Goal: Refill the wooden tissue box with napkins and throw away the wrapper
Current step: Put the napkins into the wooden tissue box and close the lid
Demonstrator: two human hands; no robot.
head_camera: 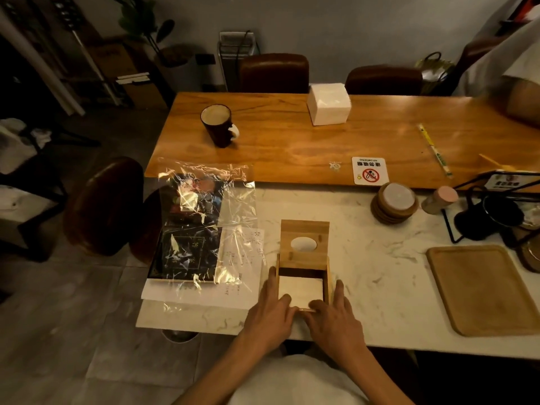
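While both hands bracket the box (329, 273), its lid (304, 229) sits slid toward the top of the frame, so the near half of the cavity is uncovered. The lid's oval opening lies beyond the cavity. The box stands on the marble table (380, 287) at lower centre, close to the near edge.

Napkins (302, 289) lie flat inside the box, below the rim. A dark gap shows between their far edge and the lid.

Left hand (270, 312): fingers extended along the outer left wall, thumb lying over the near left corner of the napkins. It is open and grips nothing.

Right hand (334, 317): fingers extended along the outer right wall, thumb on the near right corner of the napkins. It too is open and grips nothing.

The wrapper (236, 206), a clear crumpled film, lies left of the box, apart from it. It is spread over a dark book (181, 258) and a written sheet (245, 276).

Other items:
- Spare stack (328, 105) of white napkins, upper centre, on the wooden table (292, 147).
- Mug (217, 124), left of the stack, on the same table.
- Sign (369, 171), at the wooden table's near edge.
- Coasters (393, 204), piled right of the box and further up.
- Tray (479, 287), lower right, on the marble.
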